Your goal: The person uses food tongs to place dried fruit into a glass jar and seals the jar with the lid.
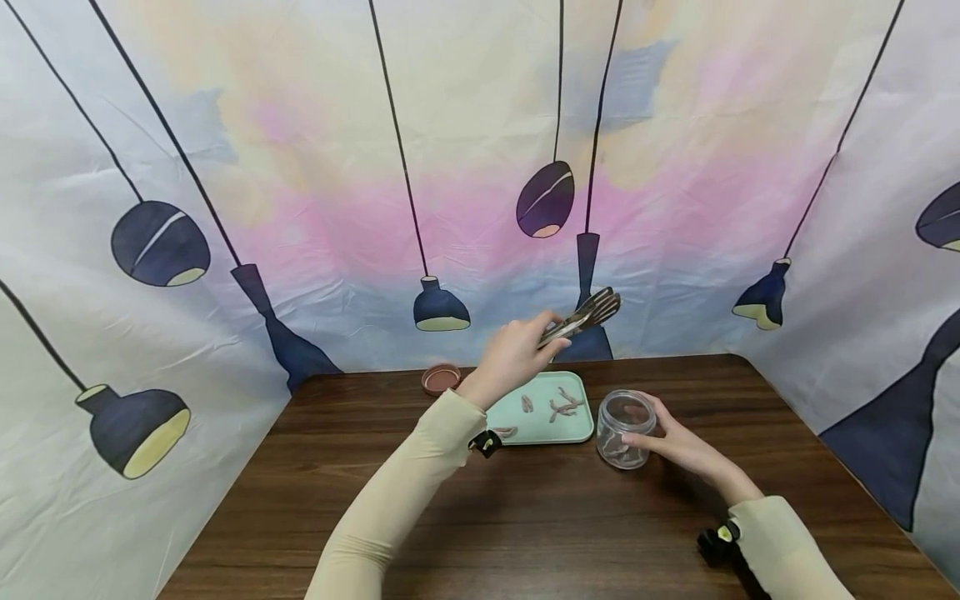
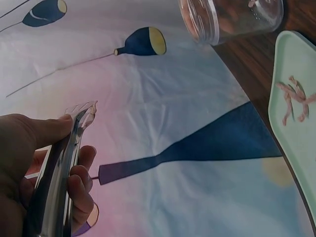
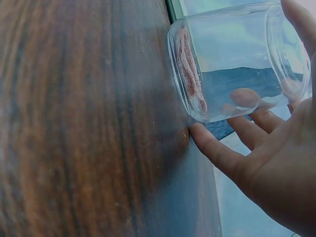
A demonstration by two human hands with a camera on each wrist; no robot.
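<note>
Metal tongs (image 1: pixel 592 313) are gripped in my left hand (image 1: pixel 513 357), raised above the far side of the tray. Their slotted tips point away to the right, and nothing shows between them. My right hand (image 1: pixel 681 446) holds a clear jar (image 1: pixel 617 452) from its right side, thumb in front and fingers behind. The jar stands upright and uncovered on the table. A pinkish-brown strip (image 3: pixel 188 71) lies on its bottom in the right wrist view. Left of the jar, several similar strips (image 1: pixel 566 407) lie on a pale green tray (image 1: pixel 540 429); my left forearm hides part of it.
A round reddish-brown lid (image 1: pixel 441 379) rests at the table's back edge, left of the tray. The dark wooden table (image 1: pixel 570 525) extends in front. A cloth printed with hanging lamps (image 1: pixel 480 167) rises right behind the table and at both sides.
</note>
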